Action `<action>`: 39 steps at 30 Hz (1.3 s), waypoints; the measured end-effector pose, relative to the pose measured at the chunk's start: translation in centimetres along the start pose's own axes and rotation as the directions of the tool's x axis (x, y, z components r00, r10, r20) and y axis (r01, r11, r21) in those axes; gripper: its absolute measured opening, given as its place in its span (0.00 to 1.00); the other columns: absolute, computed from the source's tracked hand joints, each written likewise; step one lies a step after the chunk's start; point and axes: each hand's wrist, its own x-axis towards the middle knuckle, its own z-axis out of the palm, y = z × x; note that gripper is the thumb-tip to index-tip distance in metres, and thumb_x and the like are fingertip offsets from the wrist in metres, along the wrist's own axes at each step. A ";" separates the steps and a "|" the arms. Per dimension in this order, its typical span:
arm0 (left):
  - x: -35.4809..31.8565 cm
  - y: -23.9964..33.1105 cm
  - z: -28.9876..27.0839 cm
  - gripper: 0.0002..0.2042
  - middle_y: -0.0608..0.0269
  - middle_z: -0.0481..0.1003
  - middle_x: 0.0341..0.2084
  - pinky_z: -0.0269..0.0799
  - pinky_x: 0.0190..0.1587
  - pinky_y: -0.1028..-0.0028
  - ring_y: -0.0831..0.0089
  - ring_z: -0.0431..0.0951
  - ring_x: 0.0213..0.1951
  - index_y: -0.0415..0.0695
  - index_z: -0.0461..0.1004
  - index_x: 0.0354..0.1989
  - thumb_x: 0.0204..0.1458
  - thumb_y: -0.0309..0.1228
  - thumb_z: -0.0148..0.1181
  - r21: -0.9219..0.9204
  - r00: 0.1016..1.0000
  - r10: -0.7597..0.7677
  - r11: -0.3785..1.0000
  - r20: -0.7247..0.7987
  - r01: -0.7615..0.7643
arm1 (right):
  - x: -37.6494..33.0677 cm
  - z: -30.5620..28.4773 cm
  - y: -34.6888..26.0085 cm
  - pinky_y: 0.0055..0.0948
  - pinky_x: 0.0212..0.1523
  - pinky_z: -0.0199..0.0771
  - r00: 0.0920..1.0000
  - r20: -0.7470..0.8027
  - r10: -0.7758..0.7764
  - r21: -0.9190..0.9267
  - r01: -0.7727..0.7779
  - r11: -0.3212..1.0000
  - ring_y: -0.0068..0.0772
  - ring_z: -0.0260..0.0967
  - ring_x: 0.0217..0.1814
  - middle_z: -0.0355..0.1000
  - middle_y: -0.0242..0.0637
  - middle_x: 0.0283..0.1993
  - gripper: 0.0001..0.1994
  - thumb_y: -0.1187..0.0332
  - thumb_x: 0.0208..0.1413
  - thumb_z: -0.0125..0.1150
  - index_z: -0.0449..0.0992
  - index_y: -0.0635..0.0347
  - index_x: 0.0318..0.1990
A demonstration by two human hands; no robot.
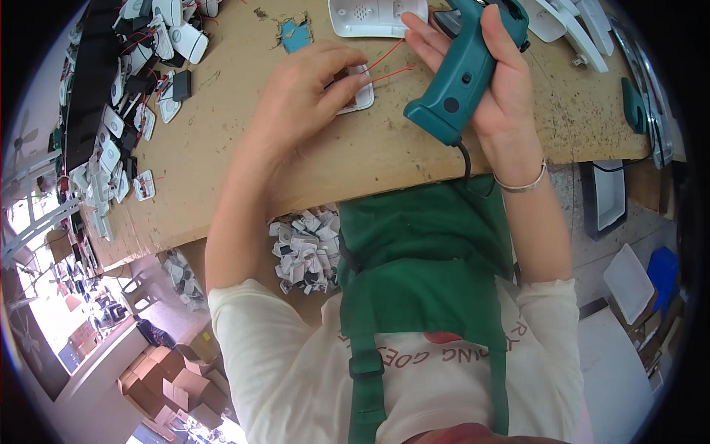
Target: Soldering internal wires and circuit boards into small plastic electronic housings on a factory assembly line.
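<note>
My right hand (494,89) grips a teal pistol-shaped power tool (466,70) with a black cord, held above the wooden bench (222,148). My left hand (307,92) presses down on a small white plastic part (362,92) with thin red wires (392,63) trailing from it. The tool's tip points toward the far edge of the bench, beside a larger white plastic housing (373,16). A silver bracelet (521,185) sits on my right wrist.
Many small white parts with black pieces and wires (133,96) are piled along the bench's left side. A heap of white parts (303,251) lies below the bench edge. White trays (629,281) and cardboard boxes (170,377) stand on the floor.
</note>
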 end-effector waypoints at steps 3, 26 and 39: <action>0.7 0.0 0.3 0.09 0.56 0.76 0.35 0.71 0.38 0.64 0.55 0.75 0.36 0.40 0.77 0.38 0.52 0.31 0.58 -0.072 0.998 -0.017 0.997 0.057 0.021 | 3.2 -4.5 -0.1 0.48 0.66 0.62 0.670 0.741 0.047 0.297 -0.389 0.872 0.54 0.59 0.65 0.62 0.47 0.58 0.28 0.56 0.59 0.59 0.61 0.65 0.59; -1.4 6.0 5.6 0.12 0.59 0.71 0.31 0.72 0.27 0.66 0.59 0.75 0.28 0.44 0.74 0.39 0.44 0.22 0.58 0.187 0.950 0.113 0.981 -0.291 -0.059 | -5.2 -3.8 -1.7 0.48 0.75 0.38 0.962 0.273 0.022 -0.225 0.042 0.974 0.62 0.37 0.75 0.41 0.60 0.72 0.38 0.48 0.62 0.50 0.46 0.67 0.69; -0.1 6.1 7.1 0.09 0.62 0.70 0.27 0.70 0.28 0.66 0.62 0.73 0.26 0.44 0.76 0.35 0.43 0.24 0.63 0.177 0.887 0.191 0.976 -0.421 -0.126 | -3.4 -5.5 -2.5 0.47 0.74 0.40 0.947 0.309 0.083 -0.186 -0.025 0.982 0.59 0.41 0.74 0.51 0.55 0.70 0.37 0.48 0.61 0.50 0.51 0.68 0.67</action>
